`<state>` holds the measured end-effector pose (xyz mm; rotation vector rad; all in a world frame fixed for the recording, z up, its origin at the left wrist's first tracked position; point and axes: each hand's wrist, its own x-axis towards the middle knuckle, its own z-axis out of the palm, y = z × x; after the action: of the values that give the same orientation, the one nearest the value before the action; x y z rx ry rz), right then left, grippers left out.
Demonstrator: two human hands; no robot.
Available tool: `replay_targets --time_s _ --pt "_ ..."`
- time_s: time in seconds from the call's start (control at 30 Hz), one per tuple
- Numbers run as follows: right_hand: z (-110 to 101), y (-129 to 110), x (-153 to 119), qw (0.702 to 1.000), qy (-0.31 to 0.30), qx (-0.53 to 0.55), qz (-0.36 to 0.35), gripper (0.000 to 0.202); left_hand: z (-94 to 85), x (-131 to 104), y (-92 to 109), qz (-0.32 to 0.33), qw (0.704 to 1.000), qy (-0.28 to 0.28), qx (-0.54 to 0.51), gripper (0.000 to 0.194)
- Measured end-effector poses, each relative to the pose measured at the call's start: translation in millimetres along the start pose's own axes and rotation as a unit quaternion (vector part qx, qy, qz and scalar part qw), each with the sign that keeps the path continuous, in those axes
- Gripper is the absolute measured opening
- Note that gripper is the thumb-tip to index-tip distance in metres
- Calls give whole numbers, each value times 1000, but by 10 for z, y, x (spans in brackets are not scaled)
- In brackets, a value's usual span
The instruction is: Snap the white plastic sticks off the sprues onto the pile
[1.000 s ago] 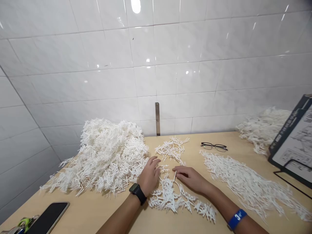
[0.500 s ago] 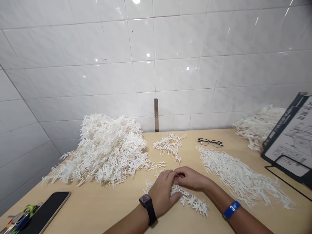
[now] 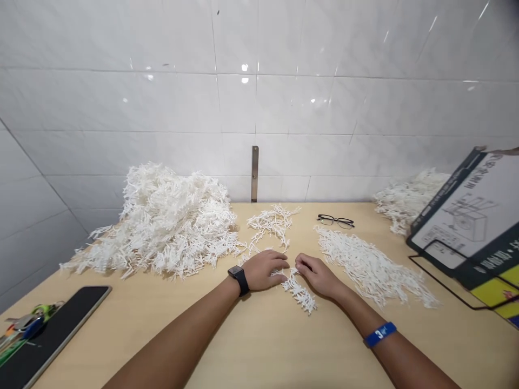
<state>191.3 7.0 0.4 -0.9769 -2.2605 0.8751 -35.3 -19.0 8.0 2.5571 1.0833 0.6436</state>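
Observation:
Many thin white branched pieces lie in heaps on the table. My left hand (image 3: 265, 270), with a black watch on its wrist, rests palm down with thumb and fingers apart over a small strip of white pieces (image 3: 300, 296). Close to its right, my right hand (image 3: 316, 274) has thumb and fingertips pinched together at the upper end of that strip; what they hold is too small to make out. A small loose cluster (image 3: 273, 221) lies beyond my hands. The large pile (image 3: 174, 227) stands at the left, and a flatter spread (image 3: 368, 265) lies at the right.
A phone (image 3: 60, 335) with keys (image 3: 30, 324) lies at the left on the wooden table (image 3: 243, 346). Black glasses (image 3: 335, 221) lie at the back. A box (image 3: 466, 216), a black wire frame (image 3: 450, 292) and another white heap (image 3: 409, 197) are at the right.
The view has shifted, showing more of the table front. My hands, close together before, are now apart, with a gap between their fingertips.

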Motion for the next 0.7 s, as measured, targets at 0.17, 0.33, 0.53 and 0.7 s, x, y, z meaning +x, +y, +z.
replay_targets --time_s 0.17,0.33,0.53,0.7 --pt "-11 22 24 999 -22 -28 -3 31 20 -49 35 -16 999 33 19 18" --pt "7 -42 6 999 -7 -30 -13 28 57 -65 147 -66 995 57 39 28" --pt "29 -88 7 998 58 1 -14 25 75 -13 262 -90 994 63 -25 32" --pt "64 -80 6 999 35 26 -4 24 76 14 207 -115 988 52 -85 25"
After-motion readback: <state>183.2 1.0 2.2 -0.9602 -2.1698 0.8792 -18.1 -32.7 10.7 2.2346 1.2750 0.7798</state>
